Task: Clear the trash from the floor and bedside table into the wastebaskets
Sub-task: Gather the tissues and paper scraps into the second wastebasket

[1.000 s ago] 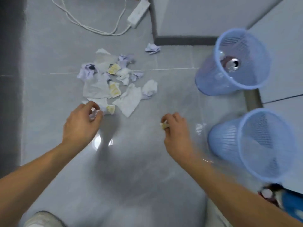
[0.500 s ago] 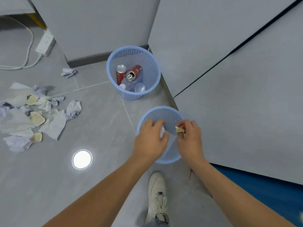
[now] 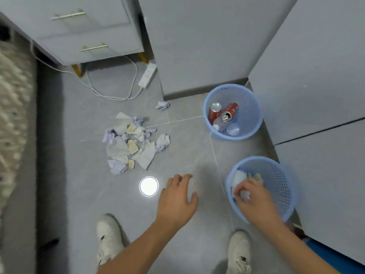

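A heap of crumpled white, lilac and yellowish paper trash (image 3: 130, 147) lies on the grey floor tiles, with one stray crumpled ball (image 3: 162, 105) farther back. Two blue mesh wastebaskets stand on the right. The far wastebasket (image 3: 254, 107) holds red cans (image 3: 229, 113) and a clear bottle. The near wastebasket (image 3: 284, 175) holds some crumpled paper (image 3: 239, 177). My right hand (image 3: 256, 202) is inside its rim, fingertips pinched on a small pale paper scrap (image 3: 245, 194). My left hand (image 3: 177, 198) hovers over the bare floor left of that basket, fingers spread and holding nothing.
A grey bedside table (image 3: 83, 36) with two drawers stands at the back left, a white power strip (image 3: 147, 75) and cable beside it. Grey cabinet panels close off the right. My two white shoes (image 3: 108, 238) are at the bottom. A shaggy bed edge (image 3: 11, 115) runs along the left.
Both hands carried scraps from the pile to the near wastebasket. My left hand has since let go and pulled back left, open; my right hand has dropped lower into the basket.
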